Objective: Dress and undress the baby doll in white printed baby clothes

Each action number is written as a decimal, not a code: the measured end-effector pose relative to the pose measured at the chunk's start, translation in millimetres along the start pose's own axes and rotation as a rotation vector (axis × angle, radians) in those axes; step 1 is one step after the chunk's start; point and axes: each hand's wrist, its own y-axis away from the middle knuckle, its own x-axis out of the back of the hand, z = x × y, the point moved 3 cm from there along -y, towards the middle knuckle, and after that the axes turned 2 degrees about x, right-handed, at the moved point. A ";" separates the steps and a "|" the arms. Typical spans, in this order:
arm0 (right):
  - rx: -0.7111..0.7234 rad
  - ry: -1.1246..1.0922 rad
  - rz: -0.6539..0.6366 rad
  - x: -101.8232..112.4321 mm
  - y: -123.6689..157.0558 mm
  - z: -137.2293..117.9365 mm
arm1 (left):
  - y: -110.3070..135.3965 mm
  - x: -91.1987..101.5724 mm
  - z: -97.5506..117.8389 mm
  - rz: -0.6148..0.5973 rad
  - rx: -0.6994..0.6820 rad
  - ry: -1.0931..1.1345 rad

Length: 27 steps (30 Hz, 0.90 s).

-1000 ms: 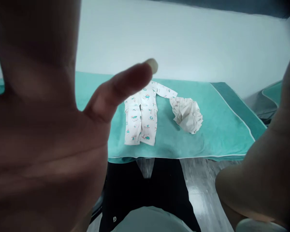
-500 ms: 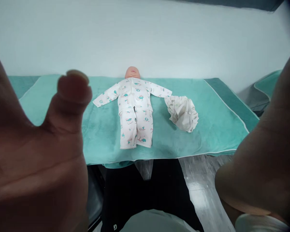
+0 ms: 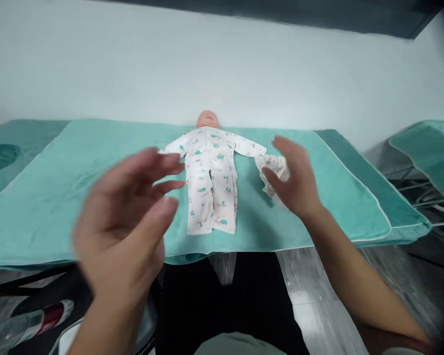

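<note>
A baby doll (image 3: 207, 119) lies on its back on a green padded table (image 3: 107, 140), its head toward the wall. It wears a white printed long-sleeved top (image 3: 214, 148) and matching trousers (image 3: 224, 199). Beside its arm, on the right, a crumpled white cloth (image 3: 276, 165) is partly hidden behind my right hand (image 3: 296, 177). That hand hovers over the cloth with thumb and fingers apart and nothing in it; contact cannot be made out. My left hand (image 3: 124, 217), slightly blurred, hangs in the air left of the doll's trousers, fingers curved and spread, empty.
A white wall (image 3: 222, 64) rises behind the table. At lower left a plastic bottle with a red label (image 3: 52, 318) lies on a dark surface. To the right stands a metal rack (image 3: 425, 192) with a green cover (image 3: 434, 153). My dark-trousered legs are under the table edge.
Both hands have moved away from the camera, forward and down over the table. The right hand has come in front of the white cloth. The doll stays in place; the view has shifted slightly.
</note>
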 end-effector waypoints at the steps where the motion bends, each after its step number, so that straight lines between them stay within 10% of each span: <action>1: -0.012 0.074 -0.070 -20.0 4.0 15.7 | -2.3 2.3 -10.4 -0.033 -0.016 -0.052; 4: -0.072 0.264 -0.342 -71.8 21.9 66.6 | -13.4 15.9 -61.6 -0.103 0.134 -0.229; 8: -0.118 0.354 -0.333 -88.5 29.3 97.0 | -32.0 34.0 -124.4 -0.093 0.245 -0.337; 19: -0.193 -0.582 -0.007 -143.6 -86.5 11.6 | -152.7 -16.2 -206.7 -0.074 0.016 -0.441; 23: -0.225 -0.445 -0.025 -190.5 -150.8 0.5 | -210.6 -39.4 -230.8 -0.089 -0.028 -0.518; 27: -0.280 -0.081 -0.305 -233.3 -194.6 2.6 | -236.3 -52.7 -259.3 -0.188 0.011 -0.627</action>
